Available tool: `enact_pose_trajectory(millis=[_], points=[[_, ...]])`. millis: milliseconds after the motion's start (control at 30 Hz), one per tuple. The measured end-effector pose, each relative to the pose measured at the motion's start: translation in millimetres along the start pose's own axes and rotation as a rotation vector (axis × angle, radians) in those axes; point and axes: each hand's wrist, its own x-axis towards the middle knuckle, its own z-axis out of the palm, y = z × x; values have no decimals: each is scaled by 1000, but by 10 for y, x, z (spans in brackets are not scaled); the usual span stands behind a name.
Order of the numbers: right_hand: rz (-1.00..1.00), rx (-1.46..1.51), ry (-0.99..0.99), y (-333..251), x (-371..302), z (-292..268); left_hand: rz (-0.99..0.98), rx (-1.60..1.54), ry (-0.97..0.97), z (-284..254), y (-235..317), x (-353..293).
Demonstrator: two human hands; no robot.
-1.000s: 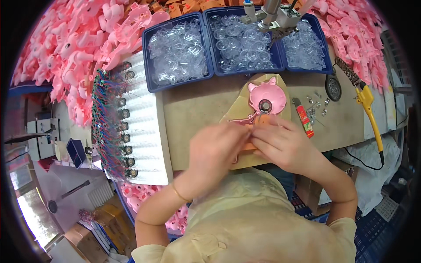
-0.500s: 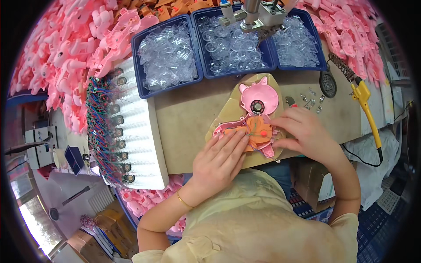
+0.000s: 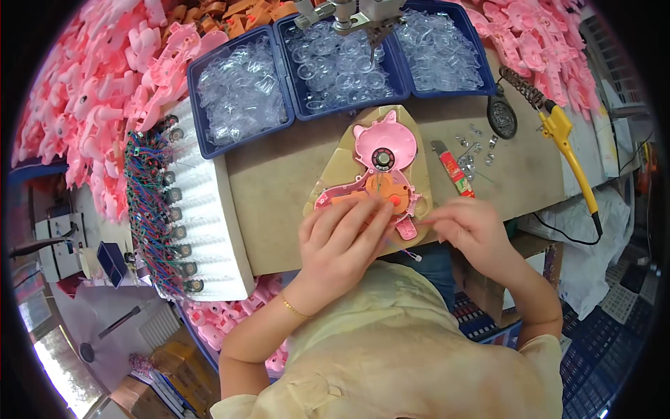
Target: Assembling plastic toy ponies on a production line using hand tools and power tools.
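Pressing flat over the orange housing (image 3: 396, 190), the left hand (image 3: 338, 237) now covers more of it, fingers extended and gripping nothing visible. The right hand (image 3: 467, 227) has drawn its spread fingers together just right of the tan jig (image 3: 340, 166); whether they pinch a wire, I cannot tell. That suggests one hand steadying while the other handles something fine. The pink shell (image 3: 391, 136) lies open within the jig, a black round part (image 3: 382, 159) seated in its eared bowl, a white connector (image 3: 417, 258) dangling below the jig.
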Motion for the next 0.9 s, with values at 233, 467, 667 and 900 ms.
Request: enact_pose_trajectory(millis=[233,467,667,900], points=[[443,518,235,92,15,82,51,-16,60,26,-149,-215],[-413,-500,345,342,10,90,-40,-7,-56,-112,-14,-31],[-563,-752,263,476,-307,365,38,-73,-103,-78,-77,-59],[-4,-106,242,251,-211,192,158,-103,-173,-95,-147,65]])
